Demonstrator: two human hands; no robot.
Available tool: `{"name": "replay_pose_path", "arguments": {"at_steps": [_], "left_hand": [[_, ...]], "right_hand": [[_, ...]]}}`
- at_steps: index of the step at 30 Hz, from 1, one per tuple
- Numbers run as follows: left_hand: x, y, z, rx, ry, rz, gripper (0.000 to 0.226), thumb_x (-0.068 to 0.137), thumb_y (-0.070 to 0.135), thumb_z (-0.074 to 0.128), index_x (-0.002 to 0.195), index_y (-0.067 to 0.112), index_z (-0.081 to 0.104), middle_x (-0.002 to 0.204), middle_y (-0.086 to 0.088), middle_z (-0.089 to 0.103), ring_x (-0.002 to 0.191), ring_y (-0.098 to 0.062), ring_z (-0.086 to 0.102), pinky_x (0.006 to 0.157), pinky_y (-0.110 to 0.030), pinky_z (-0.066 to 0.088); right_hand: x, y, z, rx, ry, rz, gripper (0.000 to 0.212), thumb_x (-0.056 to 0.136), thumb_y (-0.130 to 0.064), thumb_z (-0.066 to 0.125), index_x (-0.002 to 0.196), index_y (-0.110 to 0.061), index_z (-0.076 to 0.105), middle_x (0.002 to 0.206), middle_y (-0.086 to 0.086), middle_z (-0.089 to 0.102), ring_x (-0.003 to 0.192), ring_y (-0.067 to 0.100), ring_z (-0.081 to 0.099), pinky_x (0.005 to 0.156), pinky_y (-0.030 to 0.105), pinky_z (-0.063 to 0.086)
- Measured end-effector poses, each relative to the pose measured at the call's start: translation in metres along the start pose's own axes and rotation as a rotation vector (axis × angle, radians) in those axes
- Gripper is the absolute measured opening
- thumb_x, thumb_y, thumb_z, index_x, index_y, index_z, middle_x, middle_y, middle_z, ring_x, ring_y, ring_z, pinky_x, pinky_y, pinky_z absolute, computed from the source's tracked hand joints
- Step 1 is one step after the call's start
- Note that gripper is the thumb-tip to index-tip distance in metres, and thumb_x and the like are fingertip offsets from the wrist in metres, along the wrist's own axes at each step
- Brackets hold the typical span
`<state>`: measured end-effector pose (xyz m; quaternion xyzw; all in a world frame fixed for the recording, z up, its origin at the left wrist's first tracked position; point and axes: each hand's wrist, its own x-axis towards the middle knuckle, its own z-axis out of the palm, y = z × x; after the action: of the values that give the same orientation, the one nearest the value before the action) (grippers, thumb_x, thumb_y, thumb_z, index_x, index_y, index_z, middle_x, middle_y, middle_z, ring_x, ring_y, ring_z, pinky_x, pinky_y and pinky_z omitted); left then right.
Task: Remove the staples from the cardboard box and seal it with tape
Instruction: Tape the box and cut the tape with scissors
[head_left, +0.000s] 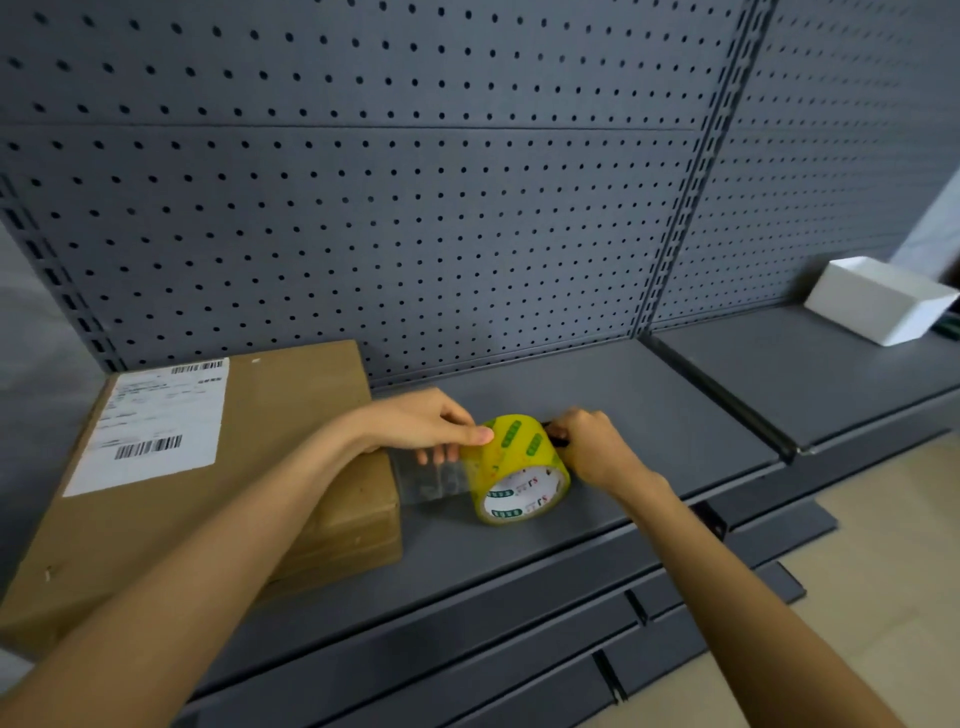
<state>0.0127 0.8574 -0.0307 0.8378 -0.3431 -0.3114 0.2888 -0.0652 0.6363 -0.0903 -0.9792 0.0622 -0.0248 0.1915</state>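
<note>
One cardboard box (249, 467) lies flat at the left end of a grey metal shelf (649, 415), back edge against the grey pegboard panel (415, 208). One white shipping label (156, 426) with two barcodes sits on the box top. A small pale scrap shows near the box's front left corner; too small to identify.

One roll of yellow tape (519, 470) stands on edge on the shelf just right of the box. A clear strip of tape (431, 475) runs from the roll to the box's right side.

Left hand (421, 423): fingers curled over the strip, thumb pressed on the top of the roll, forearm crossing over the box's right front corner. Right hand (597, 449): fingers closed around a small dark object at the far side of the roll; what it is cannot be told.

One white open box (878, 304) sits well apart on the neighbouring shelf section to the right. Pale floor (857, 597) below the shelf front.
</note>
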Motion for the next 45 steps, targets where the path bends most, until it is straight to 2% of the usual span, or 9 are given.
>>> {"name": "replay_pose_path", "arguments": {"at_steps": [5, 8, 11, 14, 19, 23, 26, 31, 45], "left_hand": [[-0.001, -0.003, 0.002, -0.062, 0.003, 0.035, 0.037, 0.088, 0.048, 0.056, 0.104, 0.018, 0.070, 0.069, 0.003, 0.063, 0.061, -0.008, 0.057, 0.054, -0.015, 0.047], [-0.002, -0.002, 0.001, -0.115, -0.002, 0.042, 0.031, 0.089, 0.044, 0.058, 0.102, 0.018, 0.070, 0.069, 0.001, 0.065, 0.057, -0.006, 0.059, 0.055, -0.016, 0.049], [-0.002, 0.001, 0.000, -0.174, -0.007, 0.032, 0.033, 0.088, 0.040, 0.061, 0.101, 0.010, 0.070, 0.068, -0.003, 0.068, 0.054, -0.009, 0.061, 0.055, -0.019, 0.052], [-0.003, 0.003, 0.000, -0.210, 0.008, 0.039, 0.033, 0.086, 0.036, 0.066, 0.101, 0.007, 0.070, 0.070, -0.007, 0.070, 0.055, -0.011, 0.063, 0.057, -0.020, 0.054], [-0.003, 0.005, 0.001, -0.254, 0.025, 0.043, 0.026, 0.085, 0.028, 0.069, 0.098, 0.006, 0.071, 0.070, -0.008, 0.071, 0.057, -0.014, 0.064, 0.060, -0.023, 0.057], [-0.004, 0.007, 0.000, -0.268, 0.010, 0.042, 0.026, 0.084, 0.027, 0.070, 0.098, 0.005, 0.071, 0.067, -0.005, 0.071, 0.056, -0.012, 0.064, 0.060, -0.021, 0.057], [-0.005, 0.008, -0.001, -0.292, -0.014, 0.036, 0.022, 0.084, 0.026, 0.070, 0.095, 0.007, 0.071, 0.068, -0.005, 0.070, 0.056, -0.012, 0.064, 0.059, -0.021, 0.056], [-0.005, 0.010, 0.000, -0.320, 0.002, 0.010, 0.021, 0.084, 0.023, 0.071, 0.097, 0.007, 0.070, 0.071, -0.005, 0.071, 0.057, -0.009, 0.066, 0.055, -0.018, 0.055], [-0.002, 0.006, -0.001, -0.378, -0.056, -0.035, 0.015, 0.085, 0.019, 0.069, 0.095, 0.008, 0.068, 0.074, -0.006, 0.070, 0.058, -0.008, 0.066, 0.054, -0.016, 0.056]], "right_hand": [[-0.012, -0.004, -0.006, -0.001, 0.030, 0.144, 0.025, 0.090, -0.023, 0.064, 0.082, 0.001, 0.060, 0.091, 0.022, 0.065, 0.085, 0.037, 0.061, 0.061, 0.033, 0.038], [-0.027, -0.019, -0.027, 0.139, 0.170, 0.203, 0.024, 0.092, -0.024, 0.061, 0.084, -0.004, 0.050, 0.083, 0.014, 0.057, 0.077, 0.031, 0.054, 0.059, 0.032, 0.035], [-0.046, -0.039, -0.049, 0.381, 0.278, 0.248, 0.023, 0.090, -0.026, 0.065, 0.095, -0.004, 0.059, 0.085, 0.007, 0.063, 0.080, 0.022, 0.060, 0.068, 0.034, 0.050], [-0.070, -0.062, -0.058, 0.589, 0.182, 0.253, 0.026, 0.081, -0.031, 0.076, 0.089, -0.008, 0.067, 0.075, 0.001, 0.065, 0.067, 0.012, 0.058, 0.057, 0.022, 0.046], [-0.100, -0.084, -0.045, 0.587, 0.105, 0.305, 0.048, 0.068, -0.044, 0.082, 0.074, 0.000, 0.065, 0.059, 0.006, 0.055, 0.056, 0.016, 0.049, 0.056, 0.030, 0.039], [-0.128, -0.096, -0.043, 0.698, 0.035, 0.302, 0.023, 0.074, -0.039, 0.079, 0.074, -0.016, 0.072, 0.057, 0.006, 0.066, 0.052, 0.012, 0.061, 0.054, 0.022, 0.048], [-0.148, -0.104, -0.031, 0.779, -0.054, 0.312, 0.034, 0.078, -0.035, 0.076, 0.077, -0.003, 0.066, 0.055, 0.005, 0.061, 0.047, 0.012, 0.057, 0.049, 0.017, 0.045], [-0.171, -0.106, -0.010, 0.799, -0.170, 0.370, 0.045, 0.075, -0.050, 0.074, 0.076, -0.007, 0.061, 0.056, 0.004, 0.057, 0.047, 0.011, 0.052, 0.052, 0.018, 0.043], [-0.197, -0.100, 0.004, 0.877, -0.237, 0.393, 0.050, 0.075, -0.060, 0.066, 0.067, -0.012, 0.052, 0.049, -0.005, 0.054, 0.044, 0.006, 0.050, 0.053, 0.015, 0.043]]}}
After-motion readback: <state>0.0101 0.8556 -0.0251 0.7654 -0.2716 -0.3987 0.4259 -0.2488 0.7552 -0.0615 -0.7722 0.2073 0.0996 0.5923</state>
